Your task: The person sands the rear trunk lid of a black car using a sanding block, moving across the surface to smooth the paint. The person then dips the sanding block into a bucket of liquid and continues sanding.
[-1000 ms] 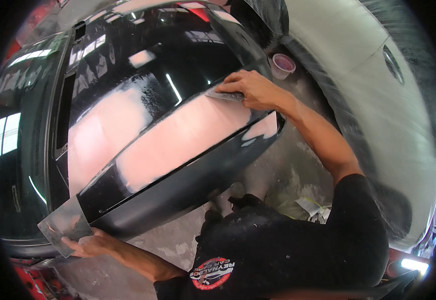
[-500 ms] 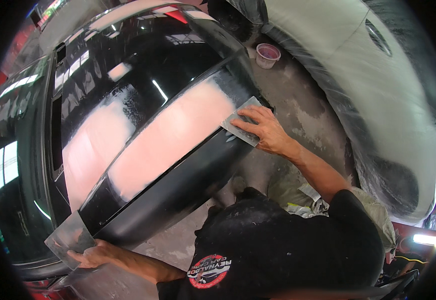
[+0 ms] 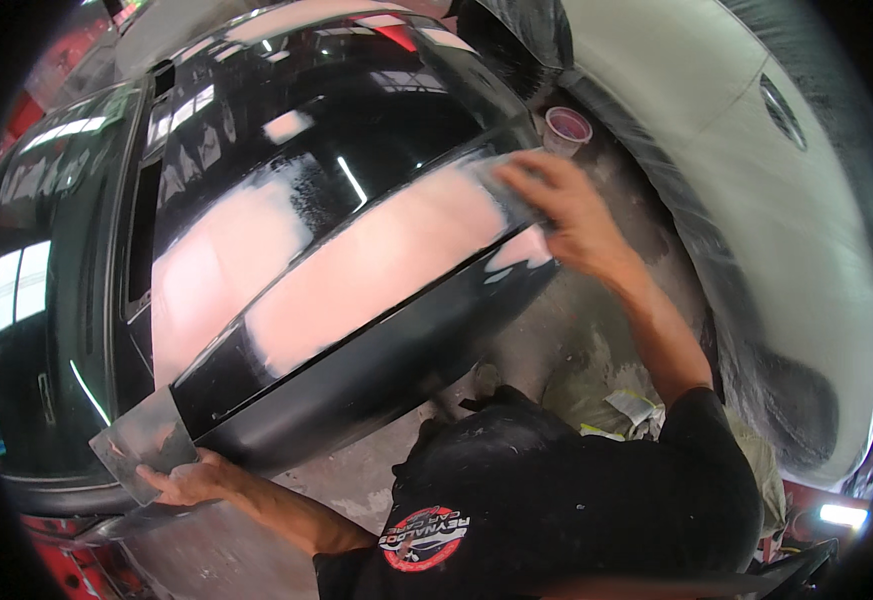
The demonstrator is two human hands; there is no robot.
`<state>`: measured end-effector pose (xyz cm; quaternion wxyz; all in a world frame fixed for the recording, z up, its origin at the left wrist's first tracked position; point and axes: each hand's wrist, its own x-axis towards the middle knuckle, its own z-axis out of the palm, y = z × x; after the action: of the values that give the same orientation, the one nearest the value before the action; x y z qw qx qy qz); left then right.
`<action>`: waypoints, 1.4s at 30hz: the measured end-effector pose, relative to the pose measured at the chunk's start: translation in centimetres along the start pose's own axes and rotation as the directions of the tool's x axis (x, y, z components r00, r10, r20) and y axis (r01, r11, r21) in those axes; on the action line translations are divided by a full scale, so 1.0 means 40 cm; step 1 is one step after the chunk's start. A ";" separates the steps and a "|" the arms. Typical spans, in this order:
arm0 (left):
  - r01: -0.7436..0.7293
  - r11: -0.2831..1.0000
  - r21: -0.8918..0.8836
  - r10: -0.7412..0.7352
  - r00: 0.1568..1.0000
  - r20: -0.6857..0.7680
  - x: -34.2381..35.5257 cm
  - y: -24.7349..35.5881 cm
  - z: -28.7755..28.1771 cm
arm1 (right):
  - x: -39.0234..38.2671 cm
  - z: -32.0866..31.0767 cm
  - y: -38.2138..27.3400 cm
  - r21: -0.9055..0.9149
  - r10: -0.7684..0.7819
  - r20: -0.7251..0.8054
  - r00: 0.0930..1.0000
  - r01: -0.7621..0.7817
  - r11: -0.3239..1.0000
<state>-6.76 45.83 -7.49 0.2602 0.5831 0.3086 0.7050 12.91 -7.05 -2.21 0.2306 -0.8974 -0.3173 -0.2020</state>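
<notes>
My left hand (image 3: 188,482) grips a square, translucent grey putty board (image 3: 146,440) by its lower edge, beside the near left corner of the black car panel (image 3: 376,370). Blurred by motion, my right hand (image 3: 578,215) holds a translucent, flat filler spreader (image 3: 514,195) at the panel's far right end. Its fingers are bent over the spreader, which lies at or just over the surface; contact cannot be made out. Smooth pink filler (image 3: 376,265) coats the long upper strip. A small streaky pink patch (image 3: 524,250) sits below the panel gap, near my right wrist.
Another pink filler area (image 3: 226,250) covers the car body farther left. A white tub (image 3: 566,130) with pinkish contents stands on the floor beyond my right hand. A pale car under plastic sheeting (image 3: 756,220) stands to the right. Crumpled bags (image 3: 636,410) lie near my right elbow.
My right hand has swept up and away from the lower panel's end with the spreader, uncovering the small pink patch. My left hand still holds the board. The view has shifted slightly.
</notes>
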 end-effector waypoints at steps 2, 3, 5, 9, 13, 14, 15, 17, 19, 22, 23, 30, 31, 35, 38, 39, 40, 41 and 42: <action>0.263 0.903 -0.340 -0.303 0.951 -0.069 0.000 0.014 0.010 | 0.048 0.090 -0.016 -0.022 -0.033 0.123 0.992 0.036 0.999; 0.265 0.878 -0.399 -0.322 0.943 -0.082 0.000 0.024 0.015 | 0.064 0.133 -0.024 -0.039 -0.030 0.172 0.985 0.037 0.999; 0.265 0.843 -0.468 -0.328 0.943 -0.057 -0.001 0.047 0.018 | 0.089 0.186 -0.022 -0.055 -0.049 0.217 0.975 0.063 0.997; 0.308 0.813 -0.494 -0.389 0.919 -0.068 -0.012 0.086 0.027 | 0.132 0.217 -0.018 -0.034 -0.111 0.250 0.962 0.123 0.992; 0.229 0.940 -0.252 -0.264 0.957 -0.117 -0.033 0.100 0.026 | 0.142 0.177 -0.020 0.042 -0.095 0.319 0.943 0.086 0.995; 0.067 0.997 0.045 -0.064 0.995 -0.071 -0.033 0.099 0.020 | 0.128 0.158 -0.020 0.091 -0.129 0.339 0.932 0.104 0.990; -0.040 0.983 0.180 0.050 0.997 -0.054 -0.035 0.095 0.017 | 0.106 0.144 -0.023 0.058 -0.101 0.397 0.912 0.085 0.995; -0.208 0.877 0.434 0.216 0.976 0.030 -0.029 0.083 0.007 | 0.034 0.116 -0.036 0.048 -0.126 0.420 0.899 0.116 0.992; 0.102 0.983 -0.150 -0.121 0.985 -0.122 -0.019 0.063 0.008 | -0.040 0.107 -0.047 0.042 -0.126 0.382 0.916 0.119 0.992; 0.162 0.952 -0.258 -0.190 0.978 -0.084 -0.008 0.043 0.014 | -0.101 0.100 -0.058 0.024 -0.097 0.376 0.921 0.095 0.995; 0.165 0.973 -0.159 -0.180 0.980 -0.088 -0.006 0.041 0.019 | -0.109 0.092 -0.060 0.007 -0.065 0.401 0.914 0.068 0.998; 0.358 0.754 -0.551 -0.449 0.893 -0.035 -0.017 0.144 0.033 | -0.084 -0.038 -0.030 0.158 0.010 0.098 0.995 -0.025 0.987; 0.384 0.713 -0.587 -0.447 0.894 0.042 -0.019 0.180 0.028 | -0.075 -0.050 -0.032 0.192 0.059 -0.024 0.998 -0.053 0.980; 0.380 0.883 -0.274 -0.296 0.906 0.301 -0.124 0.356 -0.010 | -0.056 -0.047 -0.120 0.506 0.195 -0.202 0.960 -0.068 0.860; 0.819 0.513 -0.258 -0.500 0.529 0.685 -0.251 0.482 -0.031 | -0.070 -0.026 -0.239 0.440 -0.445 -0.103 0.890 0.442 0.782; 0.873 0.451 -0.185 -0.531 0.429 0.731 -0.288 0.508 -0.021 | -0.080 -0.003 -0.280 0.375 -0.574 -0.159 0.803 0.587 0.717; 0.905 0.400 -0.144 -0.457 0.333 0.825 -0.318 0.531 -0.018 | -0.088 0.008 -0.300 0.404 -0.674 -0.113 0.730 0.653 0.640; 0.921 0.381 -0.074 -0.457 0.257 0.851 -0.336 0.550 -0.020 | -0.089 0.022 -0.296 0.403 -0.624 -0.107 0.774 0.607 0.684; 0.935 0.351 -0.046 -0.441 0.208 0.873 -0.338 0.561 -0.022 | -0.091 0.038 -0.286 0.368 -0.604 -0.094 0.792 0.591 0.718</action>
<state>-5.31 20.77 0.02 0.8281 0.4750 0.1811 0.2365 3.05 -0.05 -2.04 0.3165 -0.6881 -0.6261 -0.1854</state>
